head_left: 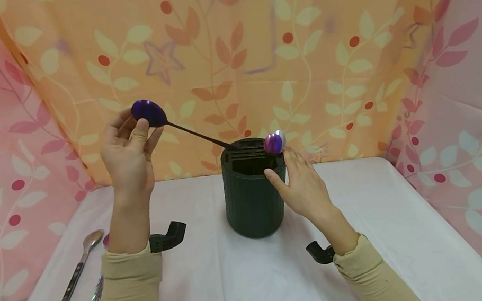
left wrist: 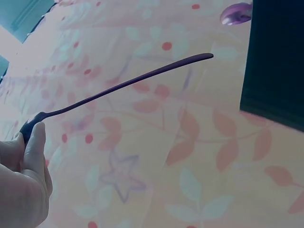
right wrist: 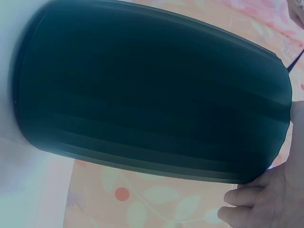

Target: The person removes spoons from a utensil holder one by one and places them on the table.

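Note:
In the head view, my left hand pinches the bowl of a long purple spoon between thumb and fingers. Its thin handle slants down right toward the slotted top of a dark green utensil holder. The left wrist view shows the handle tip apart from the holder's wall. My right hand rests at the holder's right rim, thumb at the front edge and fingers extended along the side. Close to those fingertips, a shiny purple spoon bowl sticks up from the holder, something silvery just behind it.
On the white-covered table, a spoon with a black handle lies at the left. Beside it is a patterned handle, partly hidden by my left forearm. Leaf-printed cloth stands behind and on both sides.

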Demonstrator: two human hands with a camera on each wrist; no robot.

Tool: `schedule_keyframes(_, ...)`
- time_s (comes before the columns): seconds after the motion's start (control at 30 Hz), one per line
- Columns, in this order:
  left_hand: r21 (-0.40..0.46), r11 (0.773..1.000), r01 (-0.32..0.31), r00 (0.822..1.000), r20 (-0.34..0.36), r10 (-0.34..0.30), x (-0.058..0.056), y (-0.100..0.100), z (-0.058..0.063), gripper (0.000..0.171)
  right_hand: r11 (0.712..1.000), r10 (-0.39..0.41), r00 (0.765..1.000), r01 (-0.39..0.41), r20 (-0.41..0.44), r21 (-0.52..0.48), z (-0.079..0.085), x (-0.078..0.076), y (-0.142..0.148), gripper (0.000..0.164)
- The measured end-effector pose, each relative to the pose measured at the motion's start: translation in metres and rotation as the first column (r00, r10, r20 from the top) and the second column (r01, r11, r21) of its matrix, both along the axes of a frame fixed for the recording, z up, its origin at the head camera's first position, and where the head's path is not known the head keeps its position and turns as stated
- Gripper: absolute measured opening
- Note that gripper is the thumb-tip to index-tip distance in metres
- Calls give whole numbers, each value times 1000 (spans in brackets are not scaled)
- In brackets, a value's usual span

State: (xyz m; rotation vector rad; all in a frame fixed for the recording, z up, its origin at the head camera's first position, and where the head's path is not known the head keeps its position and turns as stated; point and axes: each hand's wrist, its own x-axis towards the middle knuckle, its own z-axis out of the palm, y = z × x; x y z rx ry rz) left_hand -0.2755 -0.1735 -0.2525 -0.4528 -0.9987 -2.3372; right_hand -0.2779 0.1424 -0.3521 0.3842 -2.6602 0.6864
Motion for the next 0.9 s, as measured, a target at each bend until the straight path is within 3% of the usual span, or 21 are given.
schedule_keyframes(0.2,74,997,-36,999,26,34,5,-23,0,31,1000,4,1000,-4,0,-1,0,0,0,93)
schedule_keyframes(0.43,52,996,-70,996,62,67,9,-48,-11,32,1000,3,1000,-3,1,7,1,-1,0,93)
schedule_keyframes(0.63,-75,992,-106,983,144,116,10,-68,-24,32,1000,6,1000,-6,1,6,1,0,0,93)
schedule_keyframes(0.73,-158,983,-92,972,198,123,9,-78,-30,31,1000,6,1000,-6,-5,4,1,0,0,93)
schedule_keyframes(0.9,-334,942,-34,945,295,139,5,-96,-42,28,1000,4,1000,-4,-11,5,0,-1,0,93)
